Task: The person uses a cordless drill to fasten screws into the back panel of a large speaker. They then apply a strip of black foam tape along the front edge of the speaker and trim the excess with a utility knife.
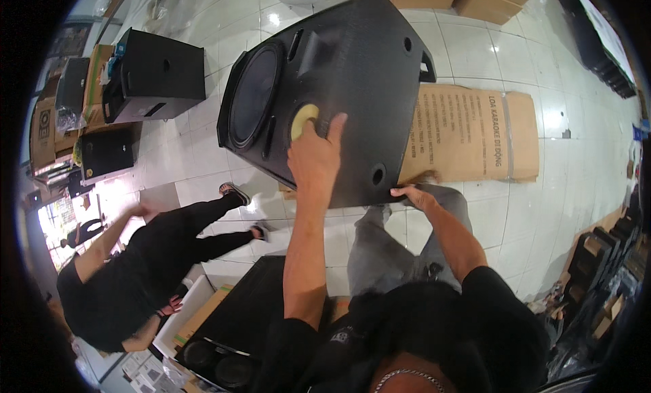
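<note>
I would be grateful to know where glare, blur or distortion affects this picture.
In the head view: white glare spots the tiled floor; the bright opening at left looks washed out; the black speaker cabinet is dark but its outline reads clearly; fisheye distortion tilts surroundings near the black rim.

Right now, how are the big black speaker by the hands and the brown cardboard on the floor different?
The speaker is black, while the cardboard is brown. The speaker is thick and boxy; the cardboard lies flat. The speaker has a big round cone on its front, but the cardboard has printing on it. Both have straight edges.
</note>
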A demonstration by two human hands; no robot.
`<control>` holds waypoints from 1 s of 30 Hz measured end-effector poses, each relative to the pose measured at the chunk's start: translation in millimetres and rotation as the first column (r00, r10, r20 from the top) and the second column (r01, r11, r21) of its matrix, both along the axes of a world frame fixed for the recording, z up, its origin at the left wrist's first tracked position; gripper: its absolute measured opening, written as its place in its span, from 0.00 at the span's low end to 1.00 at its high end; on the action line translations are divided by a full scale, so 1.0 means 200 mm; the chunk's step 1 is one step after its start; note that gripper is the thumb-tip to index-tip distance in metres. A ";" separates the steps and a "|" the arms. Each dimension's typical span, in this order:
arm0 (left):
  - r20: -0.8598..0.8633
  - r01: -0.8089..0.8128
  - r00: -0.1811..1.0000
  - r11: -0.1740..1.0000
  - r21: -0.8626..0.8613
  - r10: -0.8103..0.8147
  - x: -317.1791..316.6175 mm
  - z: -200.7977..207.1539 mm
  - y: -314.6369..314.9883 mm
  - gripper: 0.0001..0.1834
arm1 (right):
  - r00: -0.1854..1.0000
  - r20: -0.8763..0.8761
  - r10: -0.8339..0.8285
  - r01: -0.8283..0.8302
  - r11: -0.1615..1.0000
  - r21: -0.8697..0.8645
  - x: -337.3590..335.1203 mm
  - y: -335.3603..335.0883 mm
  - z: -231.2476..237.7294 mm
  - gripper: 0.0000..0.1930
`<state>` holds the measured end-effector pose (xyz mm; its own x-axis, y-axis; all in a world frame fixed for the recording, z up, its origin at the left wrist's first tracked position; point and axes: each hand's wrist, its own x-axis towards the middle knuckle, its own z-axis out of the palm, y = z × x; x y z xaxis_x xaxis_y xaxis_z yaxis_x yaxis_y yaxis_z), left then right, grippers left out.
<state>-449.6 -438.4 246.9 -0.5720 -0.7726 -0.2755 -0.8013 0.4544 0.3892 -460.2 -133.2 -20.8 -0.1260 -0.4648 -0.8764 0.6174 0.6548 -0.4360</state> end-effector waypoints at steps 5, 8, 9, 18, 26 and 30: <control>0.087 0.013 0.996 1.000 -0.027 -0.011 -0.43 -0.78 1.02 0.36 | 0.971 0.239 0.022 0.051 0.954 -0.296 -0.33 0.73 -0.97 0.49; 0.069 0.054 0.997 0.984 -0.167 -0.043 -0.56 -1.07 1.46 0.32 | 0.955 0.275 0.113 -0.024 0.952 -0.306 -0.42 1.03 -1.41 0.51; 0.096 0.046 0.995 0.983 -0.176 -0.030 -0.61 -1.16 1.56 0.32 | 0.960 0.240 0.144 -0.041 0.921 -0.389 -0.44 1.11 -1.53 0.53; 0.237 0.259 0.944 0.961 -0.101 -0.229 -1.12 -1.97 2.55 0.23 | 0.905 0.139 0.402 -0.181 0.661 -0.728 -1.06 1.60 -2.67 0.63; 0.347 0.142 0.929 0.990 -0.007 -0.131 -1.11 -2.07 2.73 0.24 | 0.990 -0.115 -0.080 0.030 0.923 -0.384 -0.91 1.96 -2.51 0.36; 0.351 0.308 0.885 0.950 0.054 -0.307 -1.16 -2.06 2.69 0.28 | 0.842 0.117 -0.527 0.518 0.850 0.098 -0.79 2.01 -2.11 0.25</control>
<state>-681.6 100.5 -165.8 -0.6476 -0.5750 -0.5000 -0.7052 0.7009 0.1073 -618.6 269.7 -443.8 -0.2143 -0.3099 -0.9263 0.9249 0.2407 -0.2944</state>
